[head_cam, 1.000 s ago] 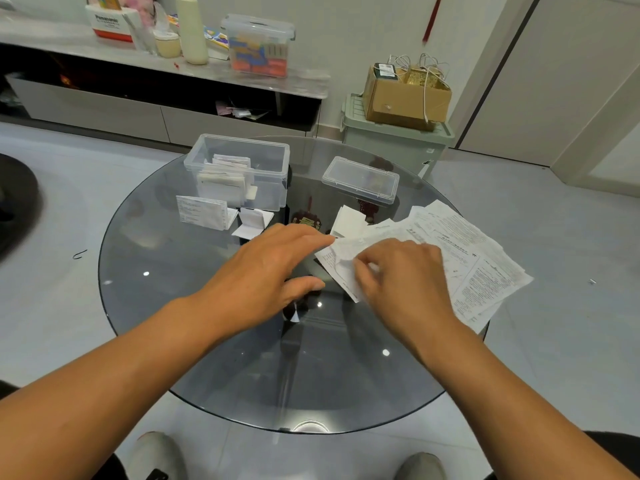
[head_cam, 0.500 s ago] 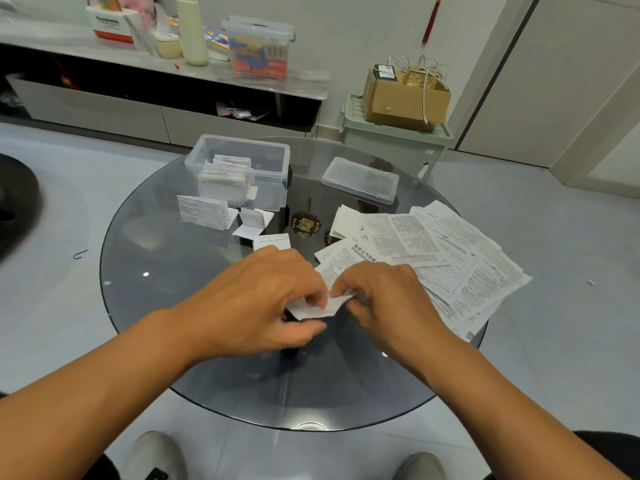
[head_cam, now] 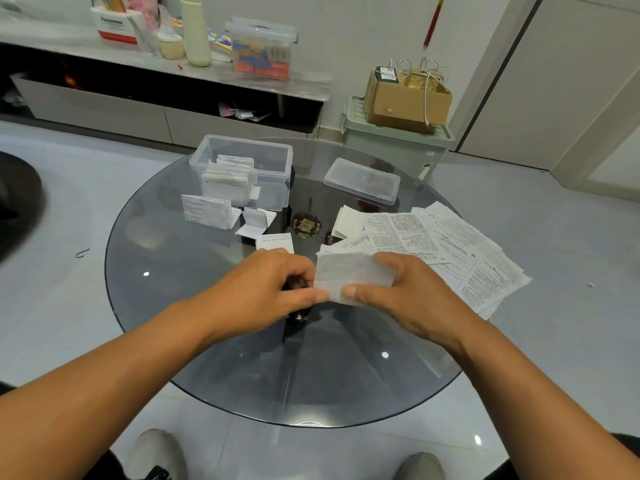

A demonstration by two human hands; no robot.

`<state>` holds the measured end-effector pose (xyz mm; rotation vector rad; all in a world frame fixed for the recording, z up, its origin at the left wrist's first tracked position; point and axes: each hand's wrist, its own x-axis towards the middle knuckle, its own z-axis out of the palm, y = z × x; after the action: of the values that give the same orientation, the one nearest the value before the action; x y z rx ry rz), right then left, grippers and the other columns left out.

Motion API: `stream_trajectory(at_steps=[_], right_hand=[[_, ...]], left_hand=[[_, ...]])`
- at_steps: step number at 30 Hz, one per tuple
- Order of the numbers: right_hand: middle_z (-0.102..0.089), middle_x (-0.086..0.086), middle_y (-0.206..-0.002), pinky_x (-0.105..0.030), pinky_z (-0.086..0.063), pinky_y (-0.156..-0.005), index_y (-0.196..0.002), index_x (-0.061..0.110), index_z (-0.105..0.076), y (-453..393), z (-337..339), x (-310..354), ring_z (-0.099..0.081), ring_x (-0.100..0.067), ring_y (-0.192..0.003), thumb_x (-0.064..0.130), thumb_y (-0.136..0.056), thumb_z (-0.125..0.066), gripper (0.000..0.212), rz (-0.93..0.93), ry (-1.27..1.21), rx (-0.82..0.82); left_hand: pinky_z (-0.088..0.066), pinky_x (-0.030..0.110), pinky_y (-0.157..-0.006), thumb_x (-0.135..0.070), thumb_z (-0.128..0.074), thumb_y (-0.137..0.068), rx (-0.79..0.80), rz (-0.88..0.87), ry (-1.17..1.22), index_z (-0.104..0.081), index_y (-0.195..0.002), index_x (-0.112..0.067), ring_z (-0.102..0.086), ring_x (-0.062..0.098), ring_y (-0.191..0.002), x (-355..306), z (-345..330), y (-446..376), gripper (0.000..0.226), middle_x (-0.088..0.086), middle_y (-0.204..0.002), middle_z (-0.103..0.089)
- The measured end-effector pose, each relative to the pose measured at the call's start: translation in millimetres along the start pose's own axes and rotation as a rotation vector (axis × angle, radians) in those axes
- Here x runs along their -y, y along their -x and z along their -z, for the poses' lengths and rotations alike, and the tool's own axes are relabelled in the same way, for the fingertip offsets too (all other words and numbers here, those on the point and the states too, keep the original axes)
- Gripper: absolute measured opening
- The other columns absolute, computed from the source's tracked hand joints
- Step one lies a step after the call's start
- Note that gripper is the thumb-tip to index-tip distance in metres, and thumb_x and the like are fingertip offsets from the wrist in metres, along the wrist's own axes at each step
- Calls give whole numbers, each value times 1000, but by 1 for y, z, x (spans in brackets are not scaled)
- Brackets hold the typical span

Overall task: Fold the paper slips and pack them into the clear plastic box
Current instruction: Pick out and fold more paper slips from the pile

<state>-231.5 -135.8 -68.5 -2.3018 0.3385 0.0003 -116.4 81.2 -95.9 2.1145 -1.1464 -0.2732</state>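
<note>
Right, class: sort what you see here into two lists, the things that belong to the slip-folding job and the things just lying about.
Belongs to the job:
- paper slip, pinched by left hand and right hand
- pile of printed slips
- folded slips on the glass table
- clear plastic box
- box lid

Just lying about:
- cardboard box
- green bin
- shelf container

- The paper slip [head_cam: 351, 277], a second ago still lying at the near edge of the loose pile [head_cam: 450, 251], is now lifted clear of the surface [head_cam: 207, 341].
- Left hand [head_cam: 263, 292] and right hand [head_cam: 398, 292] now pinch its opposite ends, blank side up.
- A small slip [head_cam: 275, 242], earlier covered by the left hand, now shows beyond it.
</note>
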Motion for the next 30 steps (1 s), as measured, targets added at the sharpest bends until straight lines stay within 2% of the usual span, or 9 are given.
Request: stream_trajectory(at_steps=[3, 5, 9, 14, 20, 25, 26, 28, 30], right_hand=[[-65, 18, -103, -31, -52, -77, -121, 34, -60, -4, 0, -3, -63, -8, -90, 48, -84, -78, 43, -119, 52, -89], [-63, 14, -101, -33, -52, -76, -119, 35, -54, -5, -2, -3, -62, -11, -89, 50, -81, -80, 49, -185, 118, -96], [-61, 12, -108, -47, -54, -91, -115, 34, -52, -5, -4, -2, -62, -18, -99, 63, -84, -69, 46, -276, 292, -151], [-66, 6, -81, -46, -52, -81, -84, 20, -65, -6, -2, 4, -61, -20, -80, 63, -92, -59, 44, -276, 197, -165], [-74, 11, -85, -30, -51, -72, -87, 24, -71, -3, -6, 17, -69, -8, -75, 53, -100, -54, 36, -101, -153, -194], [-74, 14, -84, -29, -53, -72, -88, 28, -77, -5, -18, 13, -66, -6, -73, 27, -89, -77, 1, 4, -153, -125], [-73, 16, -83, -27, -50, -70, -88, 28, -76, -6, -22, 11, -63, -3, -71, 28, -84, -82, 7, 2, -131, -116], [-70, 18, -86, -30, -48, -74, -86, 32, -74, -8, -27, 6, -60, -2, -77, 36, -75, -89, 18, -7, -41, -110], [-68, 18, -92, -38, -50, -81, -84, 35, -72, -10, -29, 6, -60, -6, -86, 43, -71, -90, 23, -18, 22, -111]], left_hand=[[-50, 30, -64, -37, -76, -88, -38, 128, 192, -60, -91, -31, -57, 6, -61, -3, -6, -3, 17, -11, -75, -68], [-51, 26, -64, -33, -77, -87, -50, 180, 228, -52, -108, -38, -57, 5, -61, -5, -9, -4, 33, -11, -80, -70], [-54, 35, -75, -37, -81, -82, -111, 181, 55, -35, -132, -52, -59, 7, -73, -7, -12, -5, 69, -15, -90, -59], [-40, 36, -104, -52, -70, -87, -49, 67, -222, -59, -132, -45, -42, 10, -117, 2, -11, -10, 47, -17, -119, -47], [-30, 32, -105, -56, -64, -90, -15, 59, -297, -61, -129, -45, -38, 9, -121, 1, -10, -12, 41, -22, -127, -51], [-42, 38, -101, -54, -79, -78, -61, 118, -101, -27, -146, -54, -47, 7, -109, 3, -8, -13, 85, -27, -116, -55], [-42, 36, -98, -53, -80, -77, -47, 112, -83, -22, -147, -57, -48, 6, -106, 2, -6, -13, 91, -27, -115, -55], [-42, 33, -97, -52, -80, -78, -1, 80, -105, -25, -149, -56, -46, 2, -104, 3, -2, -13, 90, -27, -117, -51], [-40, 34, -105, -52, -76, -82, 47, 41, -155, -40, -146, -51, -43, 3, -116, 5, 3, -13, 73, -22, -131, -46]])
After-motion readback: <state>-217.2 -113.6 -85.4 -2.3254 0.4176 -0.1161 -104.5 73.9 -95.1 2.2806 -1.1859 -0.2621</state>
